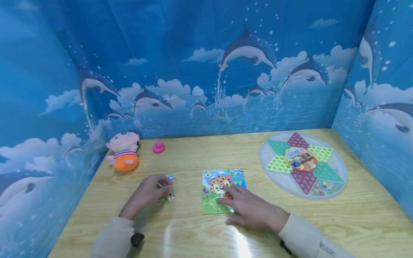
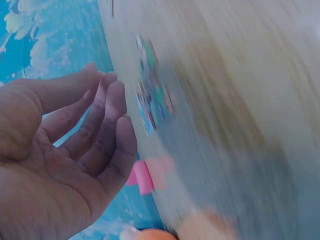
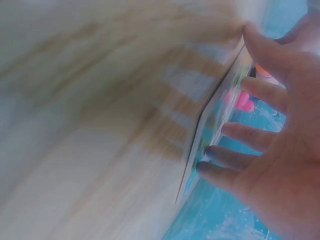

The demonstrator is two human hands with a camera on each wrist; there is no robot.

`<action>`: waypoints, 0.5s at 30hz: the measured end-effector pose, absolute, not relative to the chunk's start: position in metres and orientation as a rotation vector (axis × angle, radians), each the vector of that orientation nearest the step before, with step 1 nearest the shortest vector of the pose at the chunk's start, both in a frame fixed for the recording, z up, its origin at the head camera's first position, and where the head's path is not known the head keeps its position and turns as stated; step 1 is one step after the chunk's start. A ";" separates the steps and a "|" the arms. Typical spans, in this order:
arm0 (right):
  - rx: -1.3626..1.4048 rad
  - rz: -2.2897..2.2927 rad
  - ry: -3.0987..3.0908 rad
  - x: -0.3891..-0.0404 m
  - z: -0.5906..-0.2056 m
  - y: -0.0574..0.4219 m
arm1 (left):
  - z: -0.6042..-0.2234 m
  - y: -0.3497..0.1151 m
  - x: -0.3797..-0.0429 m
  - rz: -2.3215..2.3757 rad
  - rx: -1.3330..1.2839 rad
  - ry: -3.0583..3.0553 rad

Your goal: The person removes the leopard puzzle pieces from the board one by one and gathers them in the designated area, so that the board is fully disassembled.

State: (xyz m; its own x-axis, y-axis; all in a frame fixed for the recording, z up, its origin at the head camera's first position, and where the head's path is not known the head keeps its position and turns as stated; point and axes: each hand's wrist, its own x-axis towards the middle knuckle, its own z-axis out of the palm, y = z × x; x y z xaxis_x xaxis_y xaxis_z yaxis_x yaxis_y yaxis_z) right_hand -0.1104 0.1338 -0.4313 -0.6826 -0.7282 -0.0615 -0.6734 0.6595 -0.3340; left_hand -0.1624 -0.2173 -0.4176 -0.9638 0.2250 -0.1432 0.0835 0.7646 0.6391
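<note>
A square picture board (image 1: 211, 204) with a cartoon leopard lies on the table in the head view. My right hand (image 1: 250, 208) is over its lower right part with fingers spread. The right wrist view shows those fingertips (image 3: 207, 167) at the board's surface, the thumb just off its edge. To the left, my left hand (image 1: 153, 190) hovers by a few small colourful printed pieces (image 1: 167, 197), partly hidden beneath it. In the left wrist view the pieces (image 2: 154, 102) look blurred, and the loosely bent fingers and thumb of that hand show nothing between them.
At the back left sit a plush doll (image 1: 124, 152) in orange and a pink rubber duck (image 1: 158, 147). A round Chinese checkers board (image 1: 267, 172) lies at the right, with marbles under its cover. Dolphin-printed sheets (image 1: 180, 71) wall the table (image 1: 190, 154) at the back and sides.
</note>
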 end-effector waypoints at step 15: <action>-1.064 -0.517 2.642 -0.112 -0.427 0.158 | -0.424 -0.163 -0.165 0.973 0.505 2.681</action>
